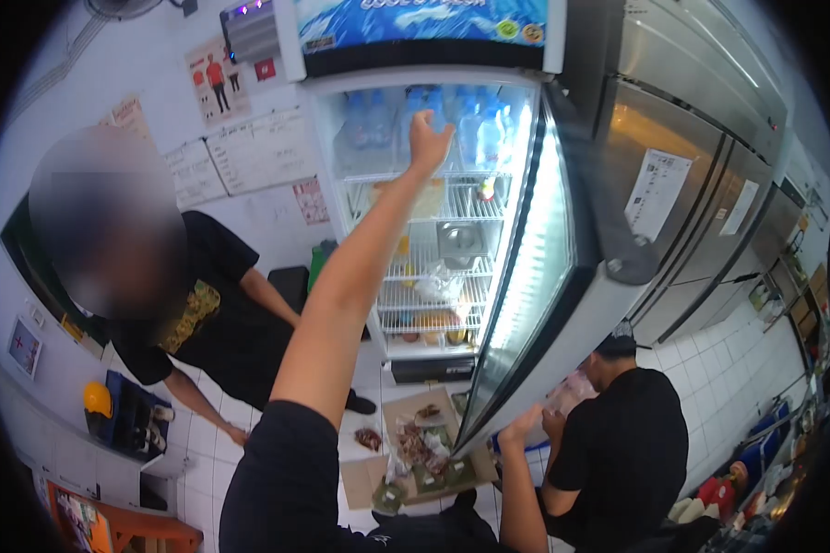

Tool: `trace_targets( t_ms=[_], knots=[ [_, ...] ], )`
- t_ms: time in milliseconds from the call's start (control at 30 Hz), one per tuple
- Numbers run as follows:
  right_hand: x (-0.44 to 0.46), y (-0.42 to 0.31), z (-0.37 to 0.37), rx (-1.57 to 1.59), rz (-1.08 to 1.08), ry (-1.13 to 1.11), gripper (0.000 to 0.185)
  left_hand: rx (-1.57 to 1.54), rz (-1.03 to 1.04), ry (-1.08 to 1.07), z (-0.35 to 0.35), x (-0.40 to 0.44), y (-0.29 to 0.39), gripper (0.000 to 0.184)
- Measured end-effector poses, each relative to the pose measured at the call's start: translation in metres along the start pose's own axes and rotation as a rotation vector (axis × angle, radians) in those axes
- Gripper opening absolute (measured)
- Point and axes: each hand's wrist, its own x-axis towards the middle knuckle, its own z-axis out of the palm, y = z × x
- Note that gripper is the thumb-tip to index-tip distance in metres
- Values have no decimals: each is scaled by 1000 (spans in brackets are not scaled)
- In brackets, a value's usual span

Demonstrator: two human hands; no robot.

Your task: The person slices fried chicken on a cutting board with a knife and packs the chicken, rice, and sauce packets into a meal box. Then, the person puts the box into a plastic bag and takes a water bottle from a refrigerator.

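Raised into the top of the upright display fridge (327,175), my left hand (429,143) is in front of the plastic bottles (475,129) on the upper shelf. Its fingers are curled, and what they hold is hidden. My right hand (521,429) is low, by the bottom edge of the open glass door (563,346); its fingers look apart, with nothing visible in them. Lower wire shelves hold a lidded metal container (461,241), a clear bag (439,284) and other food.
An open cardboard box (364,479) with wrapped food packs lies on the tiled floor below. A person in black (221,323) stands at the left; another (627,452) crouches at the right with a plastic bag (572,394). Steel fridges (682,129) stand beyond the door.
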Motion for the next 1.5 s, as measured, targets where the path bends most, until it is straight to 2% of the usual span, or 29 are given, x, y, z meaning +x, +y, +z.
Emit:
trace_targets(
  t_ms=[67, 100, 167, 233, 300, 400, 500, 533, 633, 667, 767, 833, 900, 967, 1000, 1067, 1100, 1133, 1200, 1267, 1367, 1433, 1500],
  knots=[
    [-25, 68, -29, 157, 170, 78, 39, 253, 71, -6, 10, 35, -13, 82],
    [-24, 51, -21, 159, 147, 71, 33, 375, 108, -1, 15, 53, -18, 88],
    [-15, -9, 4, 142, 85, 41, 31, 520, 50, -121, 18, 62, -40, 95],
    [-27, -43, 10, 156, 48, 21, 44, 650, -62, -132, -1, 39, -9, 95],
    [-41, -47, 10, 136, -13, -37, 45, 702, -70, -185, -20, 35, -4, 93],
    [-44, -51, 18, 208, -15, -50, 44, 682, -55, -95, -21, 18, -3, 83],
    [-50, -52, 21, 208, 20, -42, 43, 297, 180, 32, -19, 8, -49, 73],
    [-51, -57, 26, 219, 26, -37, 42, 251, 295, 77, -33, -6, -26, 55],
    [-55, -50, 37, 237, 35, -26, 41, 42, 170, 7, -79, -50, 24, 41],
    [-56, -46, 40, 238, 29, -23, 41, 29, 257, 63, -91, -67, 38, 29],
    [-59, -53, 60, 191, -35, -26, 40, -268, 425, 213, -148, -123, 75, 27],
    [-66, -65, 89, 126, -71, -53, 40, -265, 500, 232, -203, -172, 84, 23],
    [-80, -71, 124, 49, -96, -65, 39, -285, 417, 229, -291, -238, 102, 19],
    [-91, -41, 143, -10, -56, -150, 35, -456, 153, 233, -355, -327, 89, 16],
    [-94, -45, 159, -26, -72, -140, 36, -494, 25, 326, -382, -378, 91, 15],
    [-102, -51, 203, -3, -59, -121, 37, -316, -217, 373, -435, -486, 91, 10],
    [-100, -45, 223, 28, -29, -113, 36, -181, -437, 412, -457, -553, 76, 9],
    [-100, -27, 241, 3, -101, -145, 35, 73, -448, 390, -480, -608, 85, 11],
    [-93, -28, 272, -110, -235, -227, 30, 207, -786, 451, -521, -698, 125, 13],
    [-84, -7, 304, -135, -321, -322, 24, 236, -912, 626, -562, -782, 145, 11],
    [-59, 14, 341, -170, -495, -456, 26, 428, -918, 771, -611, -843, 195, 14],
    [-45, 25, 365, -202, -530, -494, 30, 399, -885, 984, -634, -874, 216, 14],
    [-27, 32, 387, -227, -520, -550, 32, 515, -787, 1068, -651, -891, 240, 16]
  ],
)
